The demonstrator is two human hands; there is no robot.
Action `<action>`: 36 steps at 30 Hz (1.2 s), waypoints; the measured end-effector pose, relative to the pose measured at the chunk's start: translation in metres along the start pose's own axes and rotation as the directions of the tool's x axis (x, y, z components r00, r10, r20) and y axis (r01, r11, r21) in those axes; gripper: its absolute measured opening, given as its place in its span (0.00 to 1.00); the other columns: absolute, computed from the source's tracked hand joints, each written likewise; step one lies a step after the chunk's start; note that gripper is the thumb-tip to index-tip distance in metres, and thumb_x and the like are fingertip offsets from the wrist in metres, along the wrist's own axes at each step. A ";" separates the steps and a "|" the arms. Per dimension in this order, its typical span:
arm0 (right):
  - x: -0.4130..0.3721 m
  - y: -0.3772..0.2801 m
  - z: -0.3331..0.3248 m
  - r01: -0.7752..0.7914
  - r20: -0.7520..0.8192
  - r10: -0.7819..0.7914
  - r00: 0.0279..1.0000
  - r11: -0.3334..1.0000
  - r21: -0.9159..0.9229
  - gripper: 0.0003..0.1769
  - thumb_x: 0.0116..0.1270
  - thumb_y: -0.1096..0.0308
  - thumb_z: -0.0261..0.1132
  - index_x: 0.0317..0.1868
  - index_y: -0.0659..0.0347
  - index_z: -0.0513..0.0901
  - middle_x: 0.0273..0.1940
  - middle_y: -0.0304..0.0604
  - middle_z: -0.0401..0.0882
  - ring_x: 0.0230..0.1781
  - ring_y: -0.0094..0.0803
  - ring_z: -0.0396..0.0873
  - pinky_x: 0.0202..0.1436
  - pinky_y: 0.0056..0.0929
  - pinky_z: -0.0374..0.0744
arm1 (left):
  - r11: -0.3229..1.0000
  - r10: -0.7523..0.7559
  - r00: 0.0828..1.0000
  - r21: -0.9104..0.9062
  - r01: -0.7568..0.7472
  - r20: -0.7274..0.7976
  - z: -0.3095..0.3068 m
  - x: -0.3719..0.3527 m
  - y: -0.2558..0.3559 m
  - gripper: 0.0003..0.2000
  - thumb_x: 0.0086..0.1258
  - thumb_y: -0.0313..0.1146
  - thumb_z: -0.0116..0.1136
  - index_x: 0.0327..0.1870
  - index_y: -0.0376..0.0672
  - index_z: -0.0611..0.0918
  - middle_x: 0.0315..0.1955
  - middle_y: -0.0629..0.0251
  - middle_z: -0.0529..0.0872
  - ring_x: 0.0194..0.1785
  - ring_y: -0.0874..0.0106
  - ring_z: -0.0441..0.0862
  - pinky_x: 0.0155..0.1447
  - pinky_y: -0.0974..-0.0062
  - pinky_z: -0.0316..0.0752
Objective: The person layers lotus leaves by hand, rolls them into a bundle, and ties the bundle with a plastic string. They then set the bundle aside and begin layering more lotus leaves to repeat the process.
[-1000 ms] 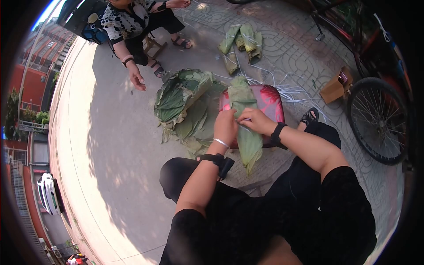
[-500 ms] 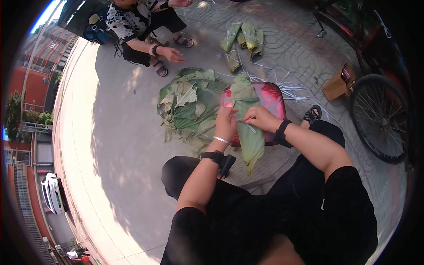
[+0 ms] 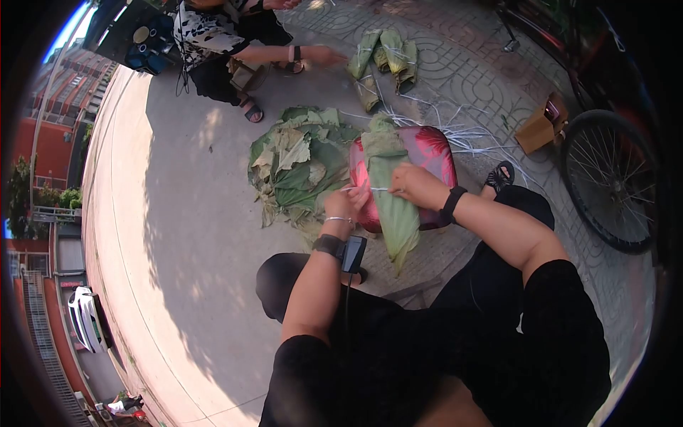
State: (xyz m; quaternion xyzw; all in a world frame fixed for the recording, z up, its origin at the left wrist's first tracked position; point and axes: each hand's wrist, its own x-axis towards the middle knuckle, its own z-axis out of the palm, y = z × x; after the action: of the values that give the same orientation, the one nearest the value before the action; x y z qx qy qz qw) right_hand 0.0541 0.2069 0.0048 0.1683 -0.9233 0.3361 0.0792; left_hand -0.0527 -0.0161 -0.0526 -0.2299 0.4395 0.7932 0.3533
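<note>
A folded bundle of large dried green leaves point(image 3: 395, 222) lies lengthwise over a red floral cushion point(image 3: 435, 153). White string point(image 3: 378, 189) is stretched across the bundle's middle. On the left, my left hand point(image 3: 344, 204) is closed on one end of the string, slightly blurred. My right hand point(image 3: 420, 186) pinches the string at the bundle's right side, its fingertips close against the leaves. Left of the cushion a heap of loose wilted leaves point(image 3: 295, 167) rests on the ground.
Several tied leaf bundles point(image 3: 393, 58) lie ahead on the paving, with loose white strings point(image 3: 462, 135) behind the cushion. A cardboard box point(image 3: 538, 129) and a bicycle wheel point(image 3: 612, 181) stand at the right. Another person point(image 3: 213, 43) sits at the upper left, one arm stretched toward the bundles.
My hands have moved apart, the left going left and down, drawing the string out across the bundle. The other person's arm has reached further right toward the tied bundles.
</note>
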 end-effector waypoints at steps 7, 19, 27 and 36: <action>0.014 -0.002 0.026 -0.277 0.013 0.375 0.927 0.661 0.698 0.09 0.67 0.66 0.66 0.43 0.61 0.86 0.35 0.43 0.86 0.36 0.34 0.84 0.44 0.28 0.78 | 0.998 0.042 0.999 0.043 -0.043 0.032 0.017 -0.011 -0.011 0.21 0.78 0.30 0.35 0.68 0.28 0.62 0.57 0.38 0.77 0.56 0.51 0.81 0.62 0.58 0.77; 0.013 0.009 0.047 -0.207 0.004 0.229 0.973 0.869 0.449 0.11 0.72 0.66 0.59 0.43 0.66 0.83 0.33 0.40 0.85 0.36 0.23 0.81 0.42 0.25 0.77 | 0.703 0.252 0.809 0.474 -0.530 0.531 0.068 -0.046 0.005 0.19 0.78 0.29 0.44 0.67 0.37 0.73 0.41 0.63 0.85 0.41 0.77 0.81 0.50 0.79 0.76; 0.018 0.011 0.023 -0.504 0.266 0.429 0.863 0.721 0.475 0.20 0.72 0.55 0.57 0.43 0.65 0.85 0.35 0.50 0.86 0.39 0.35 0.84 0.47 0.33 0.79 | 0.504 0.662 0.696 0.522 -0.687 0.277 0.078 -0.061 0.013 0.28 0.72 0.25 0.48 0.74 0.38 0.61 0.49 0.56 0.82 0.48 0.68 0.82 0.52 0.72 0.77; 0.019 -0.008 0.020 -0.395 0.170 0.443 0.880 0.486 0.779 0.07 0.73 0.68 0.60 0.43 0.62 0.74 0.36 0.39 0.82 0.34 0.20 0.78 0.39 0.21 0.76 | 0.157 0.499 0.723 0.770 -0.618 0.478 0.065 -0.059 -0.030 0.29 0.62 0.20 0.62 0.67 0.36 0.70 0.41 0.56 0.87 0.46 0.65 0.86 0.50 0.70 0.80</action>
State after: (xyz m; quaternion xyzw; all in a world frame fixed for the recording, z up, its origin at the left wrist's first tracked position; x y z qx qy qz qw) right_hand 0.0388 0.1833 -0.0006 -0.0533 -0.6847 0.7240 -0.0637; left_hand 0.0046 0.0292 0.0048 0.2205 0.8226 0.5094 0.1232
